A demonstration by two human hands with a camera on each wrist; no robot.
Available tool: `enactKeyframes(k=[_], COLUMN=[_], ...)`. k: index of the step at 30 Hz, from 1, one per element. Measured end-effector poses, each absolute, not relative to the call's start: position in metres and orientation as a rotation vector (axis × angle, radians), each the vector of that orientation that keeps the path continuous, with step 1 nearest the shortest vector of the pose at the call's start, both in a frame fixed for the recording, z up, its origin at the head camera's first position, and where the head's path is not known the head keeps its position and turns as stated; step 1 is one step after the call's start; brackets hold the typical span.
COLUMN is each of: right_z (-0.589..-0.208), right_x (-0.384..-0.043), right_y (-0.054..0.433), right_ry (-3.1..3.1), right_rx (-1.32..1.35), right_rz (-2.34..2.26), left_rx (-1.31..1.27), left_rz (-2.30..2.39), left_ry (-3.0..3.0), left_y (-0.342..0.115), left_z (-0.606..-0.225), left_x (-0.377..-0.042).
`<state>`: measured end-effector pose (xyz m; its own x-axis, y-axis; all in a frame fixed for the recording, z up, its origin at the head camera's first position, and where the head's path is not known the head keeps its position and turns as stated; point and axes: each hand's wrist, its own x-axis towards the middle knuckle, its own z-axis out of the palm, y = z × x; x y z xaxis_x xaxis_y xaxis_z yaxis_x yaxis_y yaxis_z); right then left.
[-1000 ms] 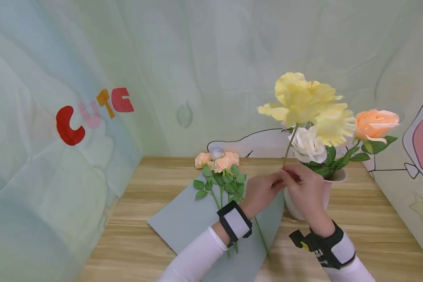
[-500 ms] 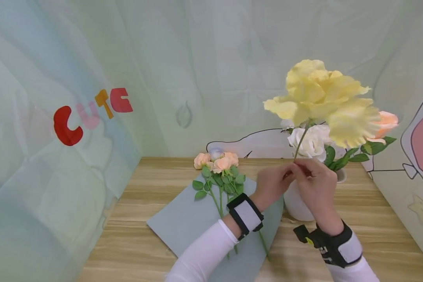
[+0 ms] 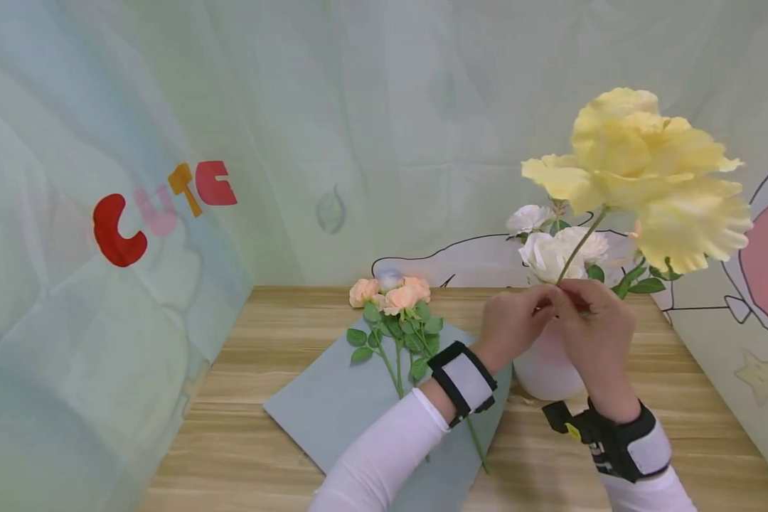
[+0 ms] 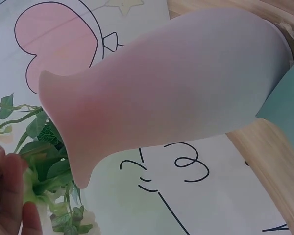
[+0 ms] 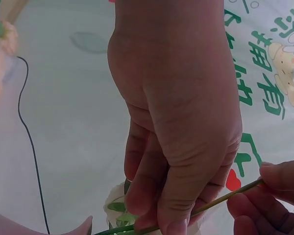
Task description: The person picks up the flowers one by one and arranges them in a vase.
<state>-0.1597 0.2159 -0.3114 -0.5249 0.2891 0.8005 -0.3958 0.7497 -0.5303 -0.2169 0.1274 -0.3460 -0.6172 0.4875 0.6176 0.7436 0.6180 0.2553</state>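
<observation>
Stem [image 3: 582, 244] of yellow flower [image 3: 646, 163], upper right of frame: your left hand [image 3: 515, 323] and right hand [image 3: 598, 327] both pinch it, close together, in front of pale vase [image 3: 544, 373]. Step in hand seems to be working stem with both hands. Next move likely calls for firm pinch, check on stem's lower end, hard to make out, and yellow flower clear of white roses [image 3: 547, 256] right of centre.

Left hand [image 3: 515, 323], right hand [image 3: 596, 338] and yellow flower [image 3: 646, 163] have shifted toward the tabletop's [image 3: 691, 398] right edge, exposing more white roses [image 3: 544, 254].
</observation>
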Motion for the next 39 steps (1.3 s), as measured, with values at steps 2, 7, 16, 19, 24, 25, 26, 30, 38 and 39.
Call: enactKeyframes(k=[2,7,16,19,24,25,26,30,38,39], right_z=[-0.312,-0.312,-0.322,-0.325,-0.331,-0.332,-0.333,-0.337,-0.349,-0.350], right_x=[-0.160,-0.161,-0.165,-0.167,-0.168,-0.168,-0.168,-0.168,-0.169,-0.170], right_y=[0.217,0.219,0.225,0.227,0.229,0.230,0.230,0.233,0.240,0.240], right_ry=[-1.940,-1.954,-1.994,-2.008,-2.030,-2.035,-2.043,-2.083,-2.117,-2.121], right_rx=[0.072,0.049,0.019,0.003,-0.023,-0.030,-0.041,-0.096,-0.121,-0.124], right_rz=[0.858,0.855,0.822,0.820,0.823,0.820,0.809,0.766,0.707,0.709], left_rx=[-0.961,-0.961,-0.957,-0.967,-0.989,-0.990,-0.988,-0.976,-0.931,-0.939], left_rz=[-0.675,-0.688,-0.669,-0.669,-0.707,-0.715,-0.714,-0.748,-0.866,-0.878], left_ry=[-2.348,-2.336,-2.355,-2.345,-2.314,-2.309,-2.307,-2.327,-2.326,-2.322], left_y=[0.129,0.133,0.136,0.137,0.137,0.137,0.137,0.135,0.132,0.132], left_z=[-0.346,-0.350,-0.356,-0.358,-0.360,-0.360,-0.359,-0.358,-0.353,-0.353], left_x=[-0.217,-0.220,-0.222,-0.222,-0.223,-0.222,-0.222,-0.219,-0.214,-0.214])
